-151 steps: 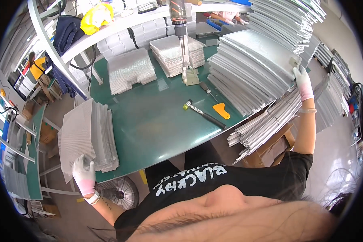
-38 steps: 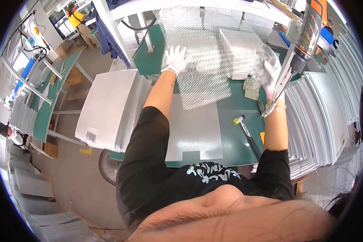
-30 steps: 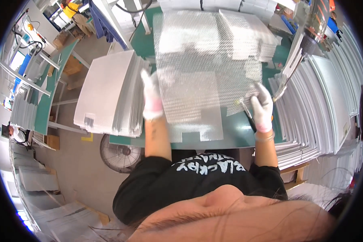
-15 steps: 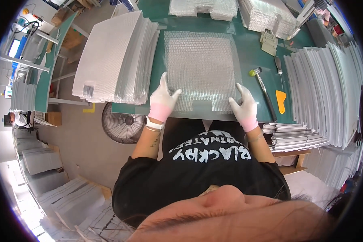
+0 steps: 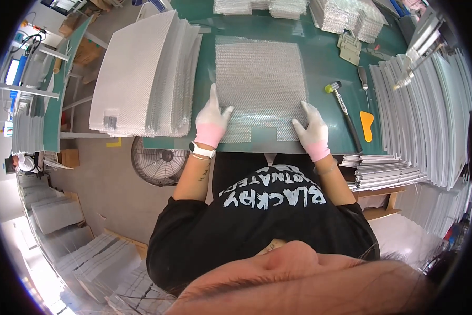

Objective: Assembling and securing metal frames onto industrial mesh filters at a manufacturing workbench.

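A rectangular sheet of silvery metal mesh [image 5: 259,84] lies flat on the green-topped table [image 5: 204,63]. It has a notch in its near edge. At the sheet's left edge is my left hand [image 5: 212,119], in a white glove with a pink cuff, its index finger straight and thumb apart. My right hand [image 5: 313,130], gloved alike, rests at the near right edge with fingers and thumb spread. Both hands touch or nearly touch the sheet's sides, and neither grips anything.
A tall stack of mesh sheets [image 5: 133,79] stands left. Right of the sheet lie a hammer [image 5: 348,118], a screwdriver [image 5: 363,79] and an orange scraper [image 5: 366,126]. Packed white panels [image 5: 414,105] line the right side. A metal jointed arm [image 5: 422,44] hangs above them. A floor fan [image 5: 160,163] stands below left.
The mesh sheet's side edges looked doubled and now appear as single, straighter lines. Both hands stay beside it, the right slightly closer in. The jointed metal arm appears lower and farther right.
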The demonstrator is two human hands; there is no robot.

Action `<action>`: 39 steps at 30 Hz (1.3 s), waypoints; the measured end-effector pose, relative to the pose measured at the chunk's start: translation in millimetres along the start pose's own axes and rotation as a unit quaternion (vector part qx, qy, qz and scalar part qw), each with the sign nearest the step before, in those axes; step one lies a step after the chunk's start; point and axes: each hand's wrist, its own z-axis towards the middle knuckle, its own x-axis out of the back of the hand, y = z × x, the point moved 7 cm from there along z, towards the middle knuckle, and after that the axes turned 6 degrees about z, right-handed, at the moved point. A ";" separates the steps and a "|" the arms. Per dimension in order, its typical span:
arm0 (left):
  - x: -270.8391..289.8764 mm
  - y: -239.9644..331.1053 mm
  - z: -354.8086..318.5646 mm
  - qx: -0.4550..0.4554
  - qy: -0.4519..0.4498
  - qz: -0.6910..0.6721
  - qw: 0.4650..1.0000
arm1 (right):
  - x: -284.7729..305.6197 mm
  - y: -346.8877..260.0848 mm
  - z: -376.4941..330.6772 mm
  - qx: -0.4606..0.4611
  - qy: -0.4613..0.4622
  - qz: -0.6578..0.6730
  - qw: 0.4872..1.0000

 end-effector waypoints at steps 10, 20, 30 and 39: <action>-5.9 -1.4 -0.8 0.015 -0.009 0.023 1.000 | -2.9 -2.8 1.0 0.007 -0.031 -0.055 0.998; -7.2 -0.4 12.7 -0.102 0.011 0.122 0.987 | 36.9 3.2 59.1 0.002 -0.171 -0.095 0.981; -7.7 44.4 36.8 -0.109 -0.009 0.133 0.985 | 132.7 120.0 376.4 -0.204 -0.106 -0.282 0.931; 19.5 69.3 18.5 -0.172 -0.025 -0.436 0.883 | 186.5 3.7 266.3 0.158 0.248 0.190 0.937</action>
